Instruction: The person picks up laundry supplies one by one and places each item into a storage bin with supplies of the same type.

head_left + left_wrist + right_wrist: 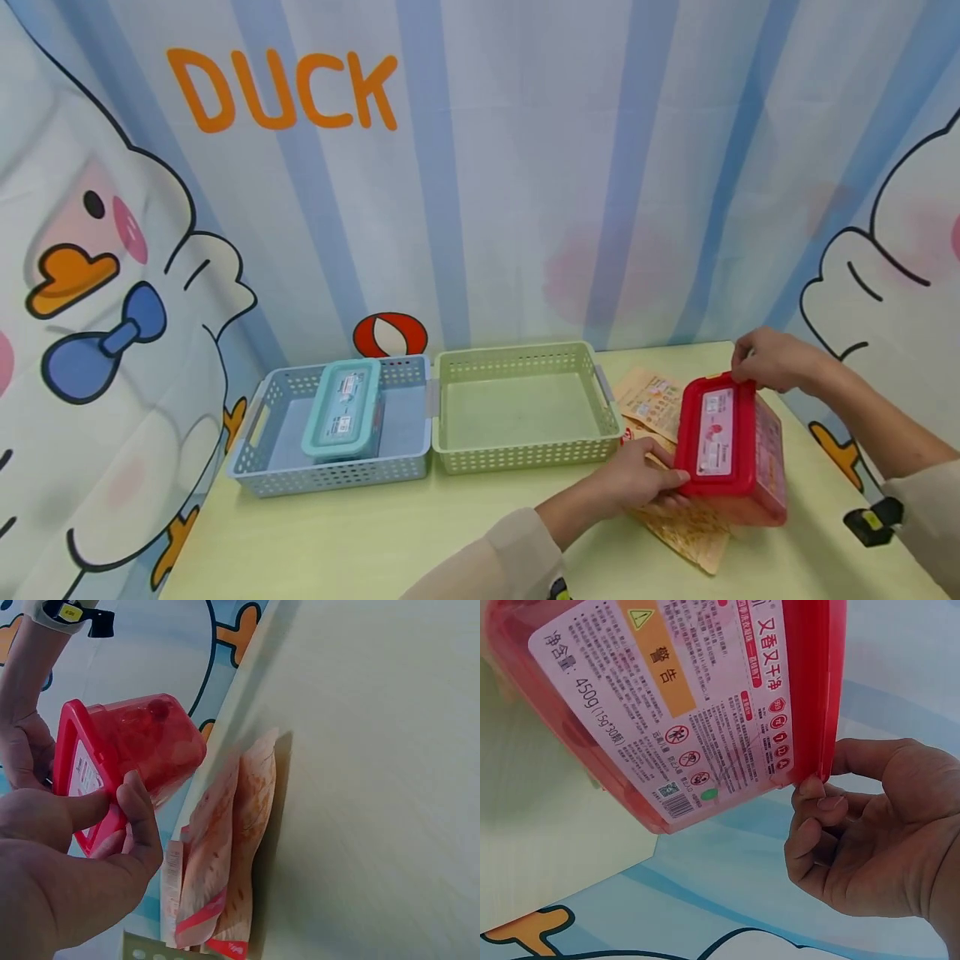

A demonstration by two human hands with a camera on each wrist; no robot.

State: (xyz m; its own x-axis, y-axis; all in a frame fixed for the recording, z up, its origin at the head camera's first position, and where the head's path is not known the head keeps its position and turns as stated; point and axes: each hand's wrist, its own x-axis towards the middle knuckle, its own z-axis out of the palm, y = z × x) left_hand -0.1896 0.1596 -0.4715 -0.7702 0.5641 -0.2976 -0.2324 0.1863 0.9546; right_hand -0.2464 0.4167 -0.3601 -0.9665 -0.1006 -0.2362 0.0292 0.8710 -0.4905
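Note:
A red plastic box of laundry pods (750,492), with a red lid and printed labels, is held tilted at the right of the table, its lid turned toward the head camera. My left hand (637,479) pinches the near edge of the lid between thumb and fingers. At the far corner of the lid, my right hand (780,360) pinches the rim. The right wrist view shows the box's side label (675,705) and my right thumb and fingertips at the lid's edge. Under the box, brown paper packets (225,847) lie on the table.
A blue perforated basket (330,477) at the left holds a teal lidded box (345,408). Beside it stands a green perforated basket (525,457), close to the packets. A printed curtain (510,167) hangs behind the yellow table (337,542).

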